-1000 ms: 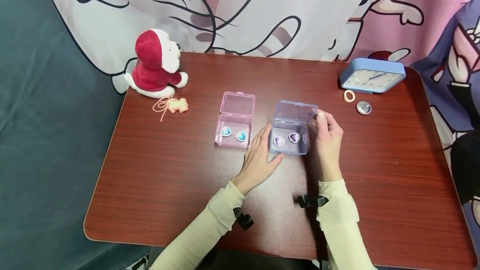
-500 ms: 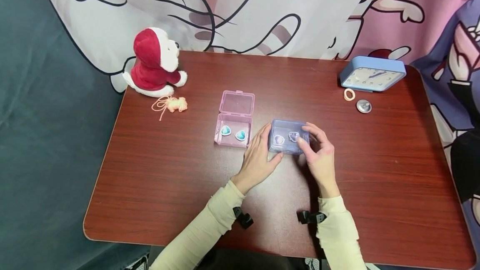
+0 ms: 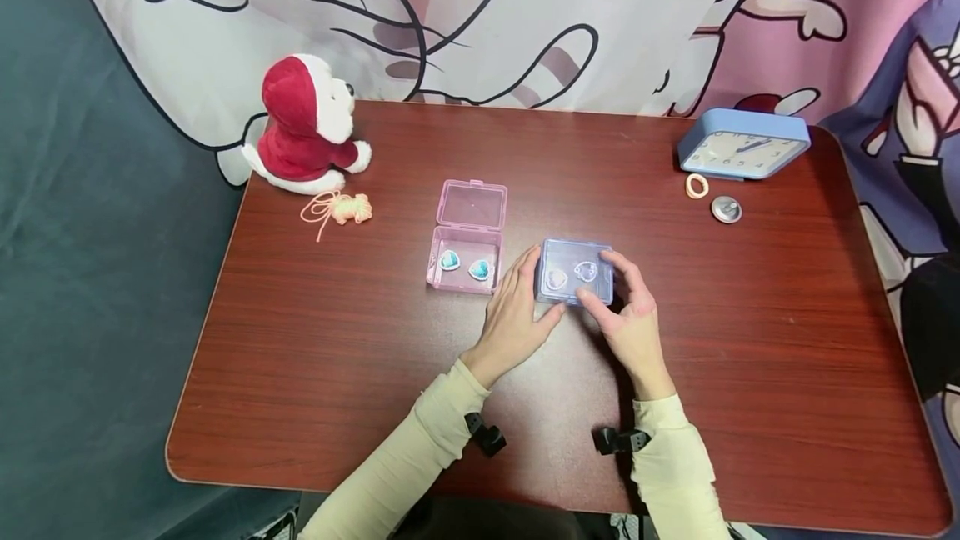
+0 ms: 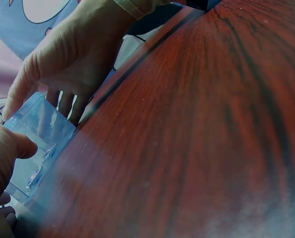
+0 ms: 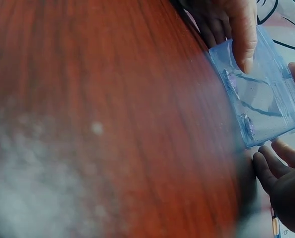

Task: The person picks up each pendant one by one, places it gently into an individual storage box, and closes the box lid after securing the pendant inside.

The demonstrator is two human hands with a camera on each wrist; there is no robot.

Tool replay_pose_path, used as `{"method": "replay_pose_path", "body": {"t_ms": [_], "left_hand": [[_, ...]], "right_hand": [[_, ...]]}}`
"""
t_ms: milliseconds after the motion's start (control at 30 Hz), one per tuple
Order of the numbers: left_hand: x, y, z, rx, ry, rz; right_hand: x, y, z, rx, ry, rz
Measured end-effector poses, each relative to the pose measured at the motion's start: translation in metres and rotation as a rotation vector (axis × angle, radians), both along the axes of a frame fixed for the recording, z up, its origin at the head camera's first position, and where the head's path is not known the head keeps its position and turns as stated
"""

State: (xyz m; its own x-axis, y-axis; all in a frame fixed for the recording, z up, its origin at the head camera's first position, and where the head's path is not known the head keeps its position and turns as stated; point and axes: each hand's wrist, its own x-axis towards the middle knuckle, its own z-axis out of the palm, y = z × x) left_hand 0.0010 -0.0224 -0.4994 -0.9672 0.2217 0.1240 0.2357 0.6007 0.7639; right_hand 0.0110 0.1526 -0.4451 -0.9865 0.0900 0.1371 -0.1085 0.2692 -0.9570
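A small clear blue plastic box point(image 3: 562, 261), its lid down over two pale heart-shaped gems point(image 3: 586, 272), stands on the table between both hands. My left hand point(image 3: 513, 315) holds it by the left side and front, fingers along the side, thumb against the front face in the left wrist view. Curved around the right side, my right hand point(image 3: 633, 327) grips the box with thumb at the front and fingers at the right edge. A pink clear box point(image 3: 468, 244) with its lid tipped back is just left of my left hand; two blue heart-shaped gems point(image 3: 479, 270) lie in it.
A plush toy in a red hood point(image 3: 307, 127) sits at the back left, with a bundle of peach yarn point(image 3: 348, 208) before it. At the back right stand a blue clock point(image 3: 746, 144), a cream ring point(image 3: 697, 186) and a round silver tin point(image 3: 726, 209).
The blue box's lid has come down from upright. My right hand moved from the lid's right edge to the box's right front. My left hand stayed on the box.
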Motion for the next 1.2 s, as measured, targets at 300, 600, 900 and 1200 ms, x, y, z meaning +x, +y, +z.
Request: {"method": "replay_pose_path", "body": {"t_ms": [300,600,900,1200], "left_hand": [[-0.001,0.0,0.002,0.001,-0.002,-0.006],[0.014,-0.004,0.005,0.033,-0.053,-0.002],[0.059,-0.052,0.01,0.164,-0.002,-0.139],[0.047,-0.138,0.018,0.359,0.195,0.007]], "right_hand": [[-0.001,-0.002,-0.001,0.035,0.017,-0.023],[-0.001,-0.001,-0.005,0.066,0.013,-0.027],[-0.008,0.009,-0.033,0.071,-0.005,-0.024],[-0.013,0.01,-0.009,0.332,0.046,-0.007]]}}
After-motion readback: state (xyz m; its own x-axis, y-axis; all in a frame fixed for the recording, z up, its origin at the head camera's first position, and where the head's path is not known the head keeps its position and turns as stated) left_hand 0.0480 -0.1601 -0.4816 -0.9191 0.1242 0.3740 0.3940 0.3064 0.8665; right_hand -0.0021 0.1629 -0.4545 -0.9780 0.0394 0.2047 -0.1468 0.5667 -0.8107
